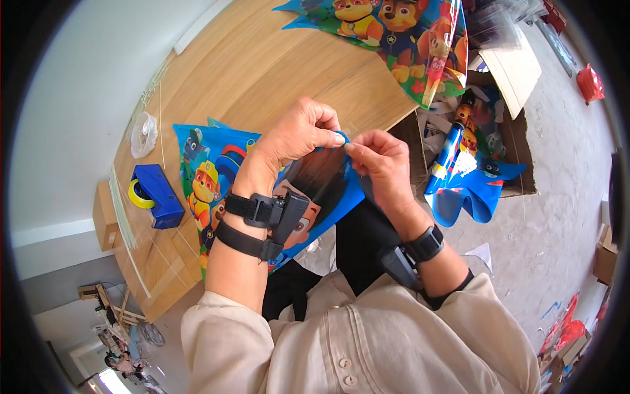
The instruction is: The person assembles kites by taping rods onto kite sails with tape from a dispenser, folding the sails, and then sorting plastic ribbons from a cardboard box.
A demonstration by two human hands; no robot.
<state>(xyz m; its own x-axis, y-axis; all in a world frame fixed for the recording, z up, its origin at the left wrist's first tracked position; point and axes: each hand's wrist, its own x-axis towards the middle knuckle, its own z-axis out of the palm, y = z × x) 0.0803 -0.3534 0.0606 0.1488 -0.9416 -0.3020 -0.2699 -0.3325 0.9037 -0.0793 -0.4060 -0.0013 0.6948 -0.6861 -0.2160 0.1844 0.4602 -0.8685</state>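
Note:
A blue plastic sheet printed with cartoon dogs (205, 177) lies partly on the wooden table and hangs past its edge toward my body. My left hand (303, 131) pinches the sheet's upper edge between thumb and index finger. Close beside it, my right hand (382, 161) has thumb and fingers closed on the same blue edge, the fingertips almost touching. Whatever small part lies between the fingertips is too small to make out. Part of the sheet is hidden behind my left forearm.
On the wooden table (262, 79) are a blue tape dispenser (157, 197), a clear plastic roll (144, 134) and thin pale rods (121, 207). More printed sheets (397, 33) overhang the far edge. An open cardboard box (522, 148) with printed pieces and scraps stands right of the table.

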